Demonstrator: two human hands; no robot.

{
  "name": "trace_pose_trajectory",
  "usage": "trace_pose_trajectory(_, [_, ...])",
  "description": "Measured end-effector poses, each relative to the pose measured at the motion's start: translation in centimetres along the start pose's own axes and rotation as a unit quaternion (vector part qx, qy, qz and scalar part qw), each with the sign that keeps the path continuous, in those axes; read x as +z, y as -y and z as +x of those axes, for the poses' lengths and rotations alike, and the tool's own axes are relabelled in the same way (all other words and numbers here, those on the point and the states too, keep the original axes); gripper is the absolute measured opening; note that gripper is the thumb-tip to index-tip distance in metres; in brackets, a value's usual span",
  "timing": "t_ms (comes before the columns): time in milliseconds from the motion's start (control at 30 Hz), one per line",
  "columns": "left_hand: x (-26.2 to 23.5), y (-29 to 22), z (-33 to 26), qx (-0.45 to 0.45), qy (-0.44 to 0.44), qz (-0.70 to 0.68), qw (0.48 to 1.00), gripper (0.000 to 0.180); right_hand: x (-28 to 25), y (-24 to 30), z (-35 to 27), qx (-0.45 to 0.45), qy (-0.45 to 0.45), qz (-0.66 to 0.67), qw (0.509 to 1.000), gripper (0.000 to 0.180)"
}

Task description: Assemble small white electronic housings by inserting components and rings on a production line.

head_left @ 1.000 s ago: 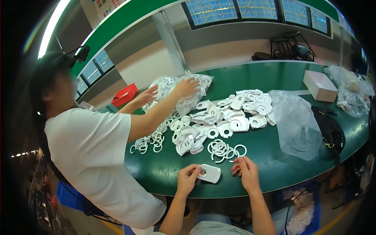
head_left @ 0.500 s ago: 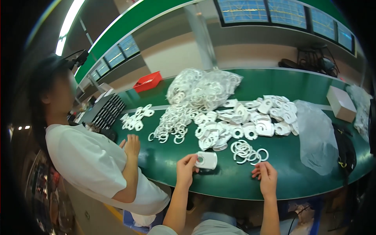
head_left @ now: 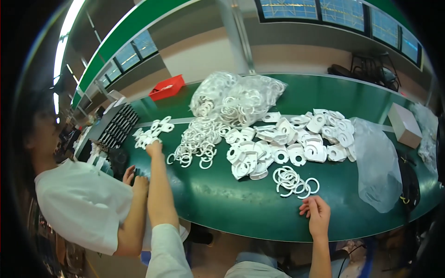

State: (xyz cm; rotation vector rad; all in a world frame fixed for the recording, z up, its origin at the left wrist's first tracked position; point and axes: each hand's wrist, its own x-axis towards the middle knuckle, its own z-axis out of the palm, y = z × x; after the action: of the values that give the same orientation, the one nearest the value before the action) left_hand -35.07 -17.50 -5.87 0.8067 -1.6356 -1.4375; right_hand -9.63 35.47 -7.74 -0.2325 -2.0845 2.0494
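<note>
My left arm stretches far to the left, and my left hand (head_left: pixel 154 147) is at a small pile of flat white plastic plates with round holes (head_left: pixel 160 128). Its fingers are hidden among the pieces, so I cannot see whether it grips one. On the right, my right hand (head_left: pixel 317 215) hovers by the table's near edge with fingers loosely bent and apart, holding nothing visible. Just beyond it lies a small heap of white open rings (head_left: pixel 288 178). A large heap of white plates (head_left: pixel 279 154) spreads behind those rings.
A co-worker in a white shirt (head_left: pixel 83 199) stands at my left, hands close to my left forearm. More white rings (head_left: pixel 197 139) spill below a clear bag of rings (head_left: pixel 238 99). A red bin (head_left: pixel 167 88), an empty-looking plastic bag (head_left: pixel 378 162) and a pale box (head_left: pixel 404 125) are also on the green table (head_left: pixel 259 211).
My left hand has swung from the table's front middle to the left pile; the white plate it held is no longer visible there. My right hand has barely moved. The co-worker's hands are lower.
</note>
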Motion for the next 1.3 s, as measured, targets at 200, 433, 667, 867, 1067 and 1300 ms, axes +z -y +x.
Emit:
trace_pose_trajectory(200, [1.6,-3.0,-3.5,0.356,-0.034,0.197,0.913,0.045,1.2,0.2,0.0,-0.006,0.026,0.025,0.999,0.022])
trace_pose_trajectory(433, [2.2,-9.3,-33.1,0.380,0.565,0.057,0.730,0.039,0.2,0.4,-0.6,0.000,0.011,0.057,0.998,0.015])
trace_pose_trajectory(667, [3.0,-6.6,-39.5,0.512,0.578,0.157,0.616,0.047,-8.1,0.0,1.0,-0.122,-0.212,0.073,0.967,0.012])
trace_pose_trajectory(867, [3.2,-7.9,-39.7,0.475,0.576,0.099,0.658,0.045,-21.0,-0.5,9.0,-0.123,-0.362,-0.308,0.871,0.012])
trace_pose_trajectory(1067, [3.0,-8.6,-39.1,0.337,0.627,0.037,0.701,0.059,-23.0,-3.4,14.2,0.005,-0.156,-0.627,0.763,0.036])
trace_pose_trajectory(1300, [3.0,-7.7,-38.5,0.205,0.679,-0.013,0.705,0.045,-22.3,-0.8,10.5,-0.080,-0.275,-0.389,0.875,0.030])
